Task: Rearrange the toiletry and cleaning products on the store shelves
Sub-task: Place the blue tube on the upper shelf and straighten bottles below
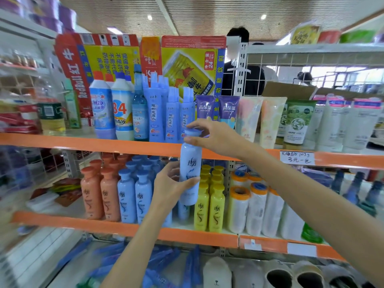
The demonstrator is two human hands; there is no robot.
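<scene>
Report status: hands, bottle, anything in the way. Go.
Left hand grips the blue bottle low on its body; right hand grips its cap. Bottle upright, held off the shelf in front of the orange shelf edge. Blue bottles stand behind.

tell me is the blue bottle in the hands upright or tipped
Upright: the blue bottle has its cap on top under the right hand, while the left hand grips its body.

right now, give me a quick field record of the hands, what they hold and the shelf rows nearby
held item: blue bottle, upright, in front of the shelves
right hand: grips the bottle's cap
left hand: grips the bottle's lower body
middle shelf: orange bottles, blue bottles, yellow bottles
upper shelf: cleaner bottles, tubes
</scene>
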